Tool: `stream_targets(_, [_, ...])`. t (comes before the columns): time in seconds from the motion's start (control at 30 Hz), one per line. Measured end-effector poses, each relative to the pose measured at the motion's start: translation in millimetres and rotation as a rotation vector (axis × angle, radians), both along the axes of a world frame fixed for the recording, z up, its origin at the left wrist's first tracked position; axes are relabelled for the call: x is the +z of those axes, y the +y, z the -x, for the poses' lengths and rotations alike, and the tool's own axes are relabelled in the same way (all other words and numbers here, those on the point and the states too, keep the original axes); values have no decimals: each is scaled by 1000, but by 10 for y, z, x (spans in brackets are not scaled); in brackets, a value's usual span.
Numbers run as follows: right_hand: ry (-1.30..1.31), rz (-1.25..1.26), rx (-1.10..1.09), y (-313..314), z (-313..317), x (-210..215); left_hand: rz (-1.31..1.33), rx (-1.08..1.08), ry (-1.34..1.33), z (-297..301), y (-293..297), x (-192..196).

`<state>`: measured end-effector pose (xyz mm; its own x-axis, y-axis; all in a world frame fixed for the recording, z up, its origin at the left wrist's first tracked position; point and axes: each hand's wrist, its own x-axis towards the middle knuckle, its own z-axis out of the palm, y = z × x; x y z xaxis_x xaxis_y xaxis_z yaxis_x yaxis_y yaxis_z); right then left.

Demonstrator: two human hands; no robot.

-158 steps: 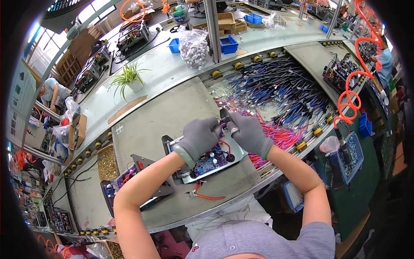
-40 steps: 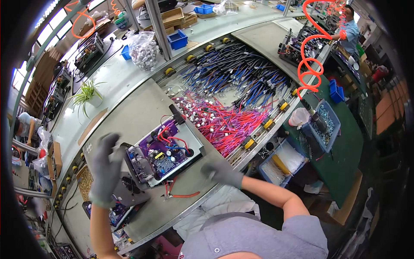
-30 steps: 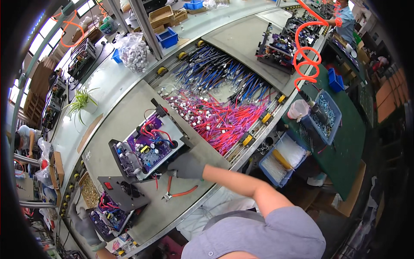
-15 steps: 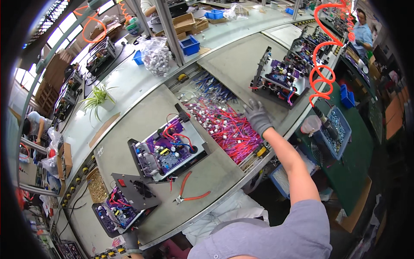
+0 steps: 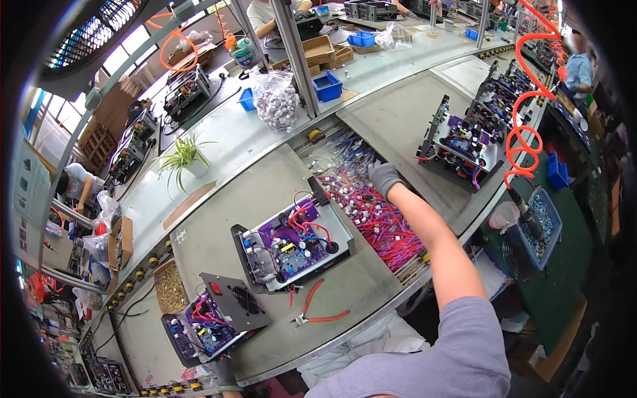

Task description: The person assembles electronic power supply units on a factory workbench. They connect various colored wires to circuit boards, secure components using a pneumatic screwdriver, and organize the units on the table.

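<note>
1 hand is at work from where I sit: my right hand (image 5: 383,176), in a grey glove, is stretched out over the tray of red and pink wire leads (image 5: 388,222), fingers down among the bundles near where the blue leads (image 5: 345,142) begin. I can't tell whether the fingers have closed on a lead or are only resting on the pile; the glove is small here and its underside is hidden. My left hand is out of view, so I can say nothing of its grip.

I judge the step in hand to be picking a lead from the tray for the open chassis (image 5: 292,242), which sits well apart to the left on the grey bench (image 5: 219,205), lid off, its purple circuit board (image 5: 288,245) showing with red and blue wires already run across it. Red-handled cutters (image 5: 317,312) lie just in front of it, and 1 more unit with a fan grille (image 5: 215,318) sits nearer the bench edge.

The next move calls for pinching 1 lead free without dragging its neighbours along, then carrying it back to the board.
</note>
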<state>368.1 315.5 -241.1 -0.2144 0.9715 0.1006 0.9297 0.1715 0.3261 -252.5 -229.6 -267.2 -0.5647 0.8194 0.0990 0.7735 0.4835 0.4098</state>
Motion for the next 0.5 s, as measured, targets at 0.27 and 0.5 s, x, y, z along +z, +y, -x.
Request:
stream_targets(0.27, [231, 163, -88, 57, 22, 23, 5, 86, -47, -78, -147, -72])
stream_targets(0.5, [310, 192, 12, -656, -507, 536, -4, 124, -103, -139, -77, -211])
